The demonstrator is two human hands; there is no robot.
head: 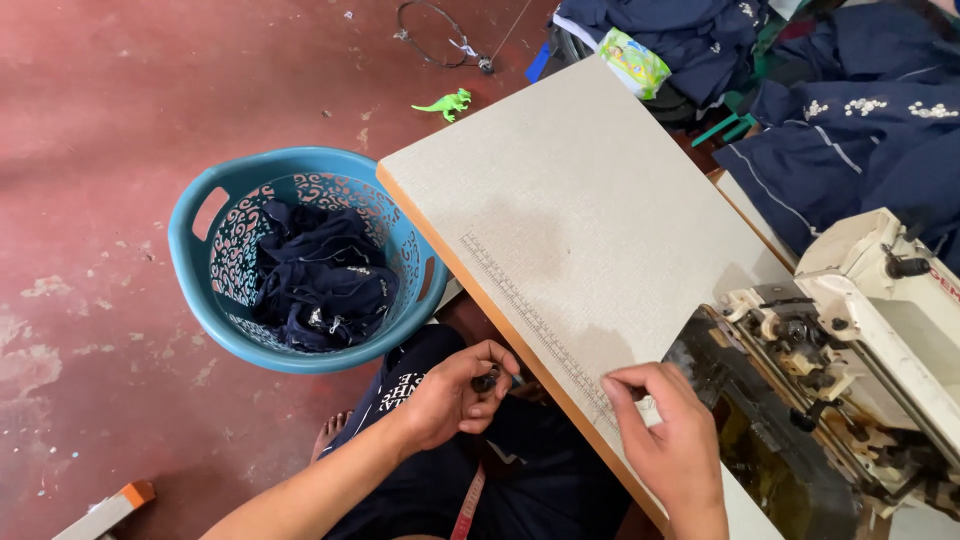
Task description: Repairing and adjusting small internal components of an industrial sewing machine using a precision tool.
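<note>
A person sits at a sewing table with a small dark part in the left hand.

The left hand (452,398) is below the table edge, over the lap, and its fingers pinch a small dark object (487,380); what it is exactly cannot be told. The right hand (668,428) rests on the grey table top (570,200), fingers curled and holding nothing visible, just beside the sewing machine (860,350). No cloth lies under the machine, so sewing seems not started; dark garments wait in the blue basket (200,270).
</note>
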